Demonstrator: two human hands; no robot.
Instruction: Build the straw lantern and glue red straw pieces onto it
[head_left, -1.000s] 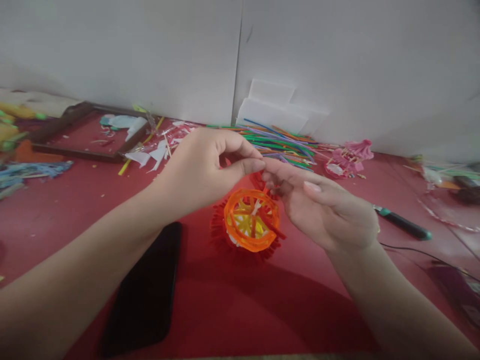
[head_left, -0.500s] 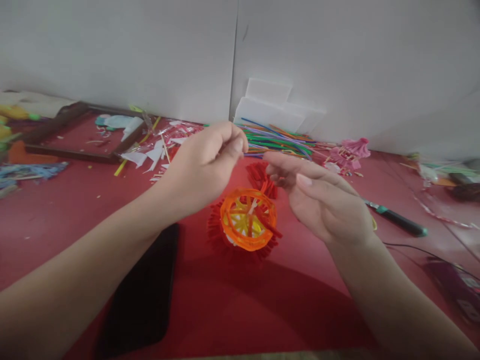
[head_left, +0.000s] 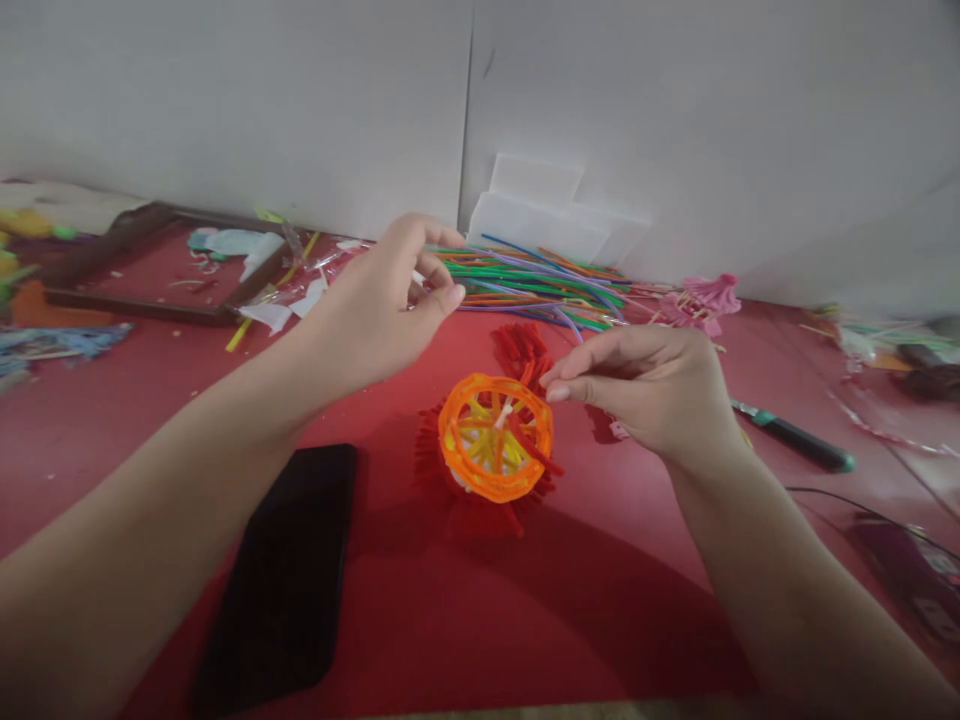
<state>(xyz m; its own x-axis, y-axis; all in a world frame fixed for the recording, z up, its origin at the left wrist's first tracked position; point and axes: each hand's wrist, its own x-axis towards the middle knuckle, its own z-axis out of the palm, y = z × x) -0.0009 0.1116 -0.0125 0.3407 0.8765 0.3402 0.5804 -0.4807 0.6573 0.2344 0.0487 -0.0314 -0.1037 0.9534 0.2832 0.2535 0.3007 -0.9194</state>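
An orange ring craft point(head_left: 495, 450) with yellow and red straw spokes sits on red fringed paper on the red table point(head_left: 465, 620). My right hand point(head_left: 652, 395) hovers just right of it. Its thumb and fingertips are pinched together at the ring's upper right edge, by loose red fringe pieces point(head_left: 520, 350); what they pinch is too small to tell. My left hand point(head_left: 379, 300) is raised behind and left of the ring, near the pile of coloured straws point(head_left: 540, 275). Its fingers are curled with the thumb against them around something small and pale.
A black phone point(head_left: 289, 570) lies under my left forearm. A green-tipped dark tool point(head_left: 795, 445) and a cable lie to the right, with pink paper umbrellas point(head_left: 705, 298) behind. A wooden frame point(head_left: 146, 262) with scraps is at far left. White foam blocks point(head_left: 555, 215) lean on the wall.
My hands were touching above the ring and have come apart. The left hand moved up and back toward the straws; the right hand dropped to the ring's right edge and pinched.
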